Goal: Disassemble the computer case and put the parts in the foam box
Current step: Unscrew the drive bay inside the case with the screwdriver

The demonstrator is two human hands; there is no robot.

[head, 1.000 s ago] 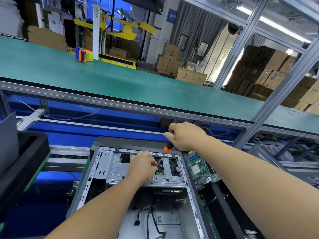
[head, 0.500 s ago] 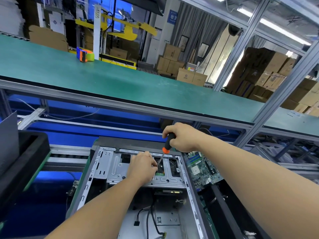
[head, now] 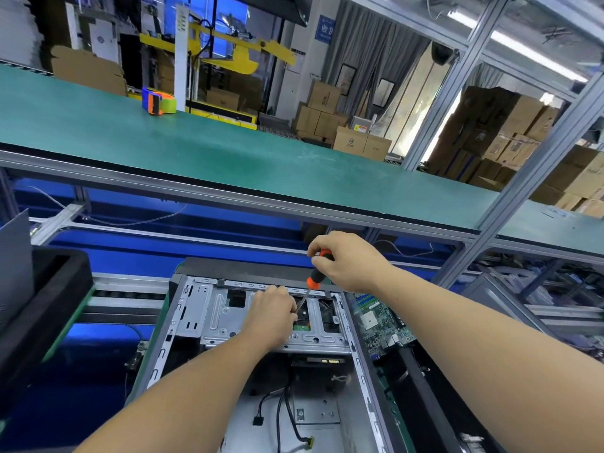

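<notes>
Two hands over open computer case (head: 261,354), lying flat below green worktop (head: 228,152). Right hand (head: 346,263) clamped round orange-and-black screwdriver (head: 317,273), thin shaft angled down into silver perforated drive bracket (head: 222,318). Left hand (head: 271,317) curled, fingertips pinching at shaft tip. Since half a second ago: right hand slightly lifted, handle more exposed. Green motherboard (head: 379,322) just right of case. Black foam box (head: 49,308) far left.

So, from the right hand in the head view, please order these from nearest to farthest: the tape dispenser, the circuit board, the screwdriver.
1. The screwdriver: held in the right hand itself.
2. The circuit board: just below that hand, at the right side of the computer case.
3. The tape dispenser: far off to the upper left, on the green shelf.
</notes>
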